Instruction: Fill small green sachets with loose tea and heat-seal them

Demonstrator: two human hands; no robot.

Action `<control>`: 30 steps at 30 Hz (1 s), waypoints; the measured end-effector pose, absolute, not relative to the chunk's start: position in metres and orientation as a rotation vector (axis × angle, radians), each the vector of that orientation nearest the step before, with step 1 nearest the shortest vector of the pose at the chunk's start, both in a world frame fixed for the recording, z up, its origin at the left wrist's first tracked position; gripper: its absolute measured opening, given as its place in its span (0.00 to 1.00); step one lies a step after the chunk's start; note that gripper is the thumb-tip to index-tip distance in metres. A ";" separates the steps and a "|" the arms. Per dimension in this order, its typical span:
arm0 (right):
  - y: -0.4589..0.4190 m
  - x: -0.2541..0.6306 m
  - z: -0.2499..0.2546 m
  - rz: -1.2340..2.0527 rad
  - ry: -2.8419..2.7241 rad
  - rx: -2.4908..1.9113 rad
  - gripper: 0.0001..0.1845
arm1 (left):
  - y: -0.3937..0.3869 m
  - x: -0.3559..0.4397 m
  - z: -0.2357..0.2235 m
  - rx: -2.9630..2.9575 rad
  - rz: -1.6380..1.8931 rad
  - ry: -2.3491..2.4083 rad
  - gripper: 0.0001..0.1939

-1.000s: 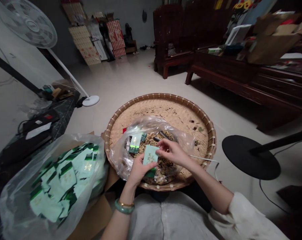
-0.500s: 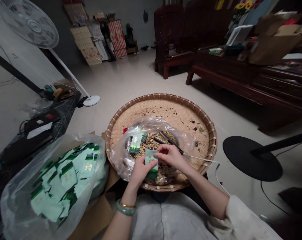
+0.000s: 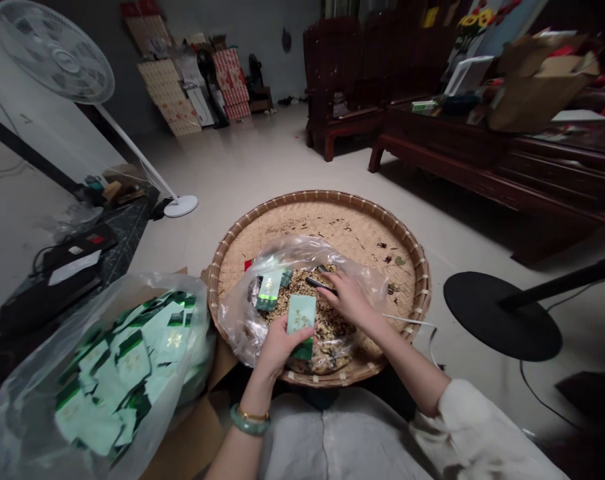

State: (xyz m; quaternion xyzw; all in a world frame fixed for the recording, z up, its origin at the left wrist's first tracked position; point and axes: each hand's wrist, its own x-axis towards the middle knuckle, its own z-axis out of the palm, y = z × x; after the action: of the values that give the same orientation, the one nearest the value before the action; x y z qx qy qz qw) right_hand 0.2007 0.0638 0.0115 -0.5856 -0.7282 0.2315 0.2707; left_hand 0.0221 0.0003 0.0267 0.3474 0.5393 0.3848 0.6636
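The left hand (image 3: pixel 281 348) grips a green sachet (image 3: pixel 301 320) upright, while the right hand (image 3: pixel 349 298) lies open at its two o'clock over loose tea (image 3: pixel 302 293), kept in a plastic bag (image 3: pixel 237 323) inside a bamboo tray (image 3: pixel 322 195), seemingly to catch spills.

One bamboo tray (image 3: pixel 327 217), two plastic bags (image 3: pixel 102 393) (image 3: pixel 367 280)

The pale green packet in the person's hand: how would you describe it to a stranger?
Find the round woven bamboo tray on the floor, then the person's left hand above it. That hand holds a pale green packet with a dark green end, apart from the packets heaped in the big clear plastic bag at left.
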 end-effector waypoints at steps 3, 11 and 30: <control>0.073 0.206 0.006 0.494 -2.144 -1.818 0.31 | 0.002 0.023 0.027 0.743 0.916 1.223 0.26; 0.080 0.218 0.013 0.833 -1.981 -1.671 0.29 | 0.002 0.017 0.025 0.751 0.950 1.198 0.25; 0.052 0.206 0.051 1.360 -1.842 -1.161 0.17 | 0.000 0.019 0.026 0.891 0.917 1.233 0.26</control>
State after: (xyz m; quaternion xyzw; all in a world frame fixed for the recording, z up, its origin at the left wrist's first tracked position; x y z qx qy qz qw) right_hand 0.2058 0.0521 0.0512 -0.4337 -0.6882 0.5080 0.2834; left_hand 0.0194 0.0002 0.0256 0.3893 0.5386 0.4004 0.6309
